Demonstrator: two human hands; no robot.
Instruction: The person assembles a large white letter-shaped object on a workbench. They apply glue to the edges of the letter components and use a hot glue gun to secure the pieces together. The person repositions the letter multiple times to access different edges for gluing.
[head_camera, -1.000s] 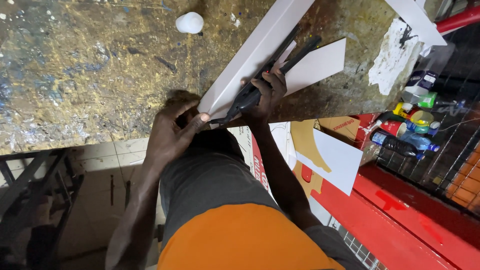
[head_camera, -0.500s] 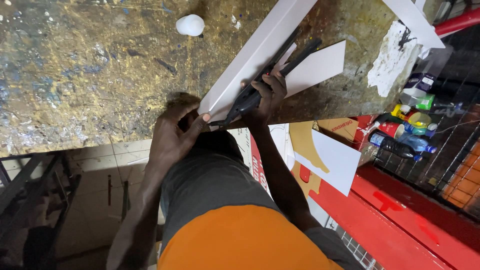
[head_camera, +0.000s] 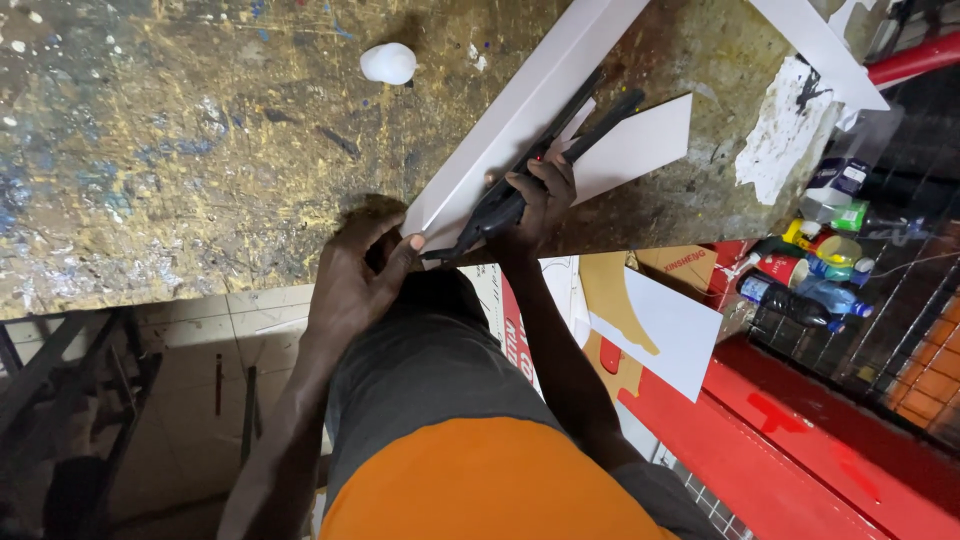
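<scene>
Head view: a long white strip (head_camera: 530, 110) is seen lying slantwise across a paint-spattered workbench (head_camera: 180, 150), its lower end reaching the near edge of the bench. That lower end is pinned by the left hand (head_camera: 360, 275), whose fingers (head_camera: 400, 250) are spread only slightly and pressed flat on the strip's corner; nothing is gripped by them. A black hand tool (head_camera: 530, 170), seemingly a long-bladed cutter or shears, is grasped by the right hand (head_camera: 535, 195), whose fingers (head_camera: 550, 175) are curled tightly round its handle. The tool is laid along the right side of the strip, its tip pointing away toward the far edge of the bench.

A cut or trim along the strip appears to be under way, near its start at the lower end. The next move would seem to call for the tool to be run steadily along the strip while the end is kept from sliding.

A white sheet (head_camera: 630, 150) lies just beside the tool, partly under it. A small white lump (head_camera: 388, 62) rests well apart, toward the far edge. Bottles (head_camera: 810, 270) are crowded below the bench's right corner.
</scene>
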